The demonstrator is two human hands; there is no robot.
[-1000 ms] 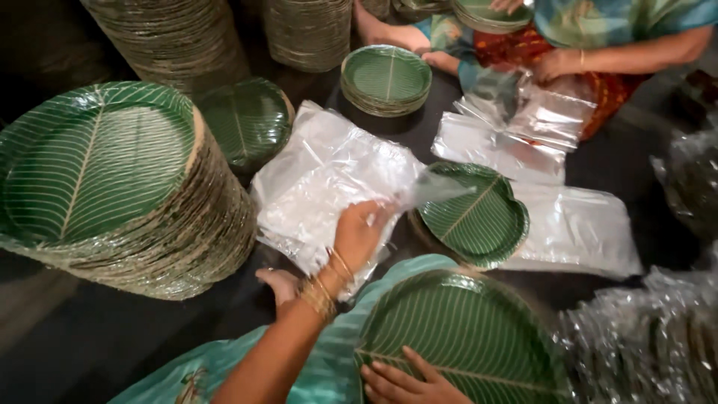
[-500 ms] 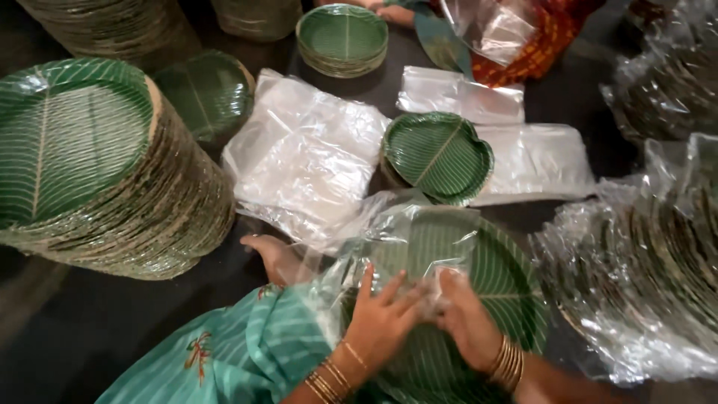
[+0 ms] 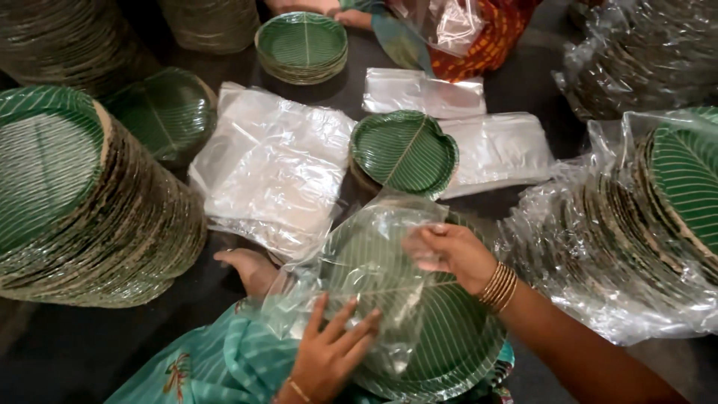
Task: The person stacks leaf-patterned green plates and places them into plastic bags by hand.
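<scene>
The person sits on the floor with a stack of green leaf-pattern plates on the lap, and a clear plastic bag lies over the near part of this stack. The right hand holds the upper edge of the bag, its fingers pinched together on the film. The left hand lies flat on the bag with its fingers spread apart and presses the film against the top plate.

The work seems to be in an early part of this one packing: the bag covers only part of the stack, and the far right rim of the plates is still bare. If the mouth of the bag is already around the plates cannot be told.

On the right, wrapped bundles of plates lie finished. On the left, a tall stack of unwrapped plates waits, and a pile of flat bags lies on the floor beside a smaller plate stack.
</scene>
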